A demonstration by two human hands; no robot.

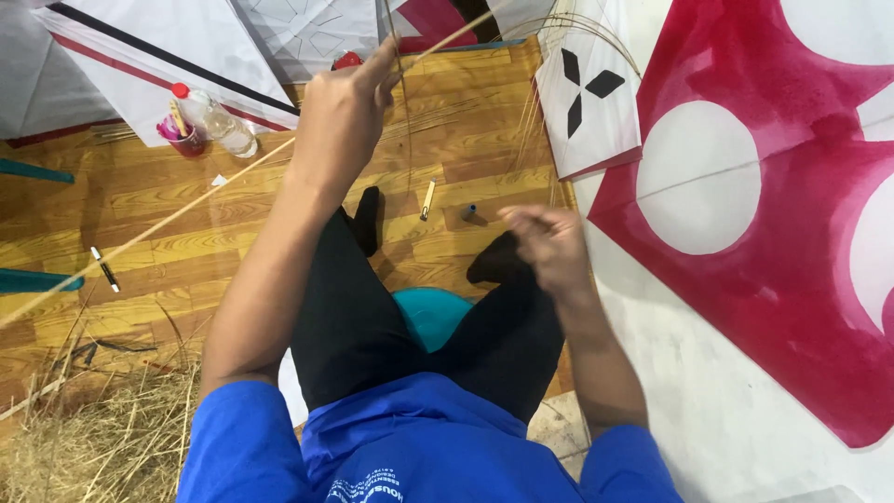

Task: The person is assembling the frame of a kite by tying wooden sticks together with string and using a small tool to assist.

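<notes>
- Two hands: our left hand (340, 112) pinches a long bamboo stick (186, 210); right hand (549, 244), fingers loosely curled, blurred, contents unclear.
- Beyond the stick, a bottle (219, 121) and cup (186, 140) stand on the floor (186, 251).
- Right of it, a red-white kite (764, 233).

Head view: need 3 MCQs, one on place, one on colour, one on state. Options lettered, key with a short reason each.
1. Where does the plastic bottle stand?
A. on the wood floor, upper left, beside the small red cup
B. on the teal stool
C. on the red and white kite

2. What colour is the stool seen between the legs?
A. yellow
B. teal
C. black

3. What is the left hand doing?
A. resting flat on the floor
B. gripping the bottle
C. raised, pinching a long thin stick

Key:
1 A, the bottle is upright on the planks next to the cup.
2 B, a teal seat shows between the black trousers.
3 C, the fingers close on the stick, which runs down to the left; the right hand is blurred, with nothing clearly in it.
</notes>
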